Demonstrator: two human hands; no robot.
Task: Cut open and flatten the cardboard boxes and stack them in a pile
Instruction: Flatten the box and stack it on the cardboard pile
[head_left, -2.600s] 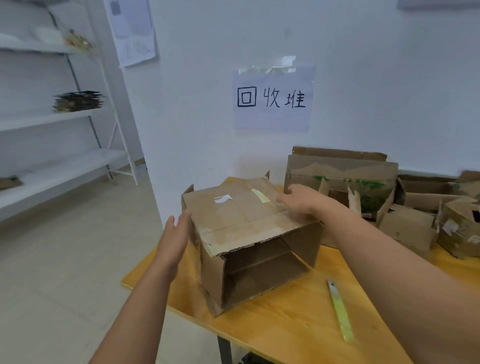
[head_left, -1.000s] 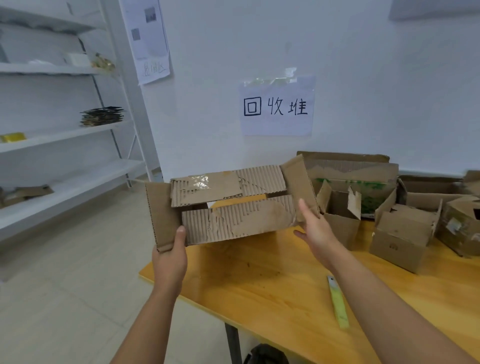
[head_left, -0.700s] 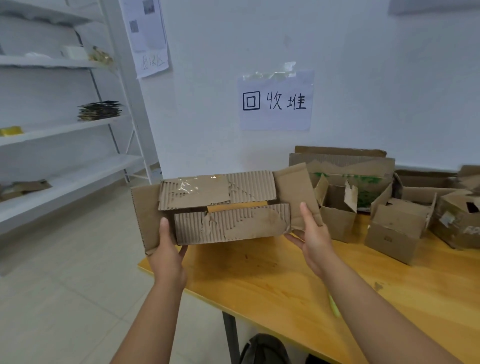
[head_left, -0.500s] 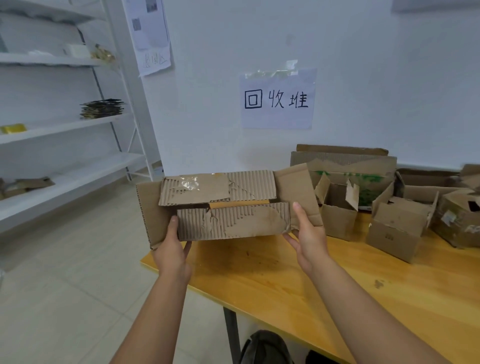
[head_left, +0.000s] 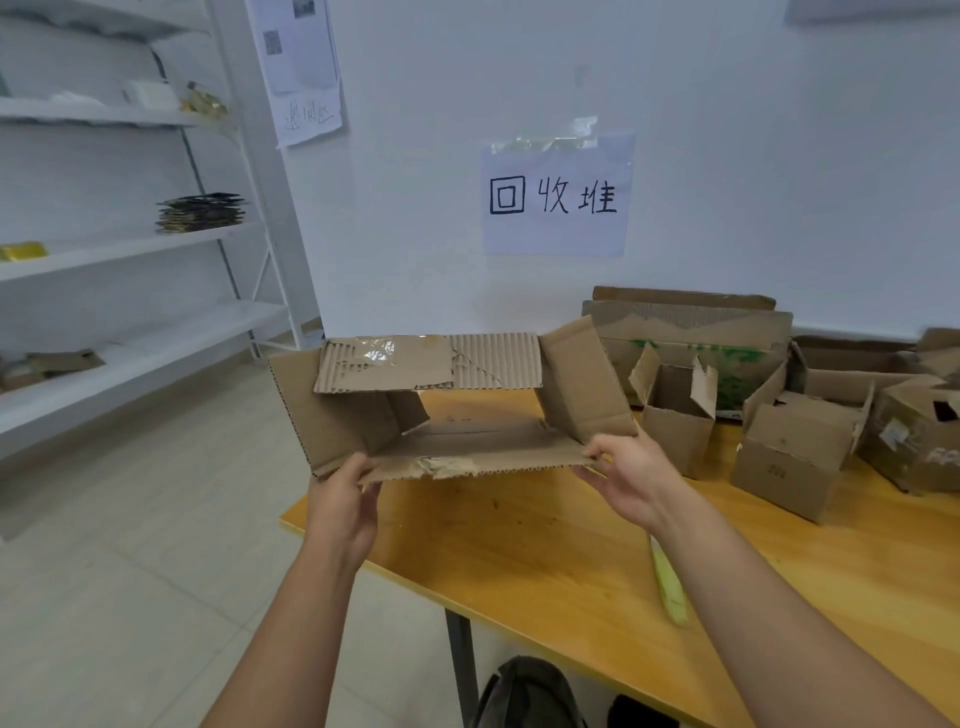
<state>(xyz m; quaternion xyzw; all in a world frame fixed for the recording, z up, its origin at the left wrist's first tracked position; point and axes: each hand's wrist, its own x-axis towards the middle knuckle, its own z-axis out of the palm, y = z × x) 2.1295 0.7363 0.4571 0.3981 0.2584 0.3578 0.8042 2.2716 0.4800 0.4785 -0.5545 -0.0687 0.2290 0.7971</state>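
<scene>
**Q:** What fills the scene, from the left side across?

**A:** At the far left stand white shelves (head_left: 130, 249) with a dark stack of flat packets (head_left: 200, 212) on a middle level. Next comes the person's left hand (head_left: 340, 506), raised in front of the near corner of a wooden table (head_left: 545, 545). Its fingers and thumb pinch the lower left corner of an opened cardboard box (head_left: 447, 405).

**Q:** Where is that box relative to both hands?

**A:** It hangs in the air between them, just above the table's left end, not resting on it. Its open side faces the viewer, so the inside shows. One torn flap lies flat along the bottom edge, another stays up across the top, and side flaps splay outward. The right hand (head_left: 631, 480) grips the lower right corner, thumb on top of the bottom flap, fingers curled beneath.

**Q:** And further right?

**A:** A yellow-green utility knife (head_left: 670, 590) lies on the table, partly hidden by the right forearm. Behind, against the white wall, sit several unflattened boxes (head_left: 795, 447) and a large flat carton (head_left: 685, 332). A paper sign (head_left: 556, 195) with handwritten characters is taped to the wall above. A dark bag (head_left: 527, 693) sits on the floor under the table.
</scene>
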